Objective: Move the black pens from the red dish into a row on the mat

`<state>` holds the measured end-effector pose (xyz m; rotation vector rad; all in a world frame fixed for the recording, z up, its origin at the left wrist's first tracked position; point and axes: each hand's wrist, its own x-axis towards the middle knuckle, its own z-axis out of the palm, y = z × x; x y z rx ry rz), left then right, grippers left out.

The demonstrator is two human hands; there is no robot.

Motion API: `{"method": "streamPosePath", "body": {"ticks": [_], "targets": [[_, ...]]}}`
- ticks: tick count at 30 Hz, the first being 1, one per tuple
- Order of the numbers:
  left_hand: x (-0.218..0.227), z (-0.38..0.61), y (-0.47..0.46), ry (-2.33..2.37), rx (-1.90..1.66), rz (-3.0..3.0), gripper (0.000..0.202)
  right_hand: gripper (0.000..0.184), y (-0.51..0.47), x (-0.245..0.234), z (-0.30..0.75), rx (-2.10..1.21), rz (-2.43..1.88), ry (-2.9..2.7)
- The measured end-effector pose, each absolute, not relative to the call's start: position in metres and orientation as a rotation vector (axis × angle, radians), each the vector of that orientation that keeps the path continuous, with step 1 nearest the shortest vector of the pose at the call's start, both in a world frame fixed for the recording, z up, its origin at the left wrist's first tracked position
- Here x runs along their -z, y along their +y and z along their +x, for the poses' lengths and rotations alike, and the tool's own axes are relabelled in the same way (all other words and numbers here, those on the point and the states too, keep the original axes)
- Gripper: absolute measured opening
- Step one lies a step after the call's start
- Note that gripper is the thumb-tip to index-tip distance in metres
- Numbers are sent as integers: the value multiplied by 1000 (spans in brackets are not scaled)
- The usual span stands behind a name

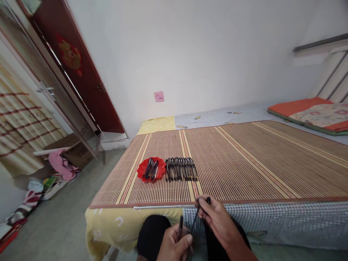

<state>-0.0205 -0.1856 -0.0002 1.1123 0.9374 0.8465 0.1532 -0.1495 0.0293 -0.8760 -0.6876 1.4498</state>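
Two hands are occupied, both on the near side of the red plate and to its right. We find the left hand closed around a dark pen piece standing roughly upright. The right hand, farther right of the plate, pinches a slim dark rod; a black tip also projects above it. The rod slants down toward the left hand, its lower end close beside the pen piece; we judge this relation decisive. Loose pens lie in the plate, a row of pens just right of it. Fingers cover much of both held pieces. We cannot tell whether they touch, nor whether the tip belongs to the rod. The left wrist is cut off.
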Motion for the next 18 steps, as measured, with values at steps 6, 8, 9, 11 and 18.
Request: {"method": "streamPosePath", "body": {"ticks": [6,8,9,11,18], "targets": [[6,-24,-189,900,-842,931,51,35,-155,-39,155,-1533,-813,-774],[13,-24,-189,817,-805,862,52,35,-155,-37,157,-1559,-781,-815],[16,-25,-189,762,-788,832,52,35,-155,-37,158,-1575,-764,-831],[23,-25,-188,646,-767,787,49,35,-156,-36,160,-1612,-722,-857],[23,-26,-192,501,-781,694,41,30,-163,-37,167,-1698,-596,-884]]}}
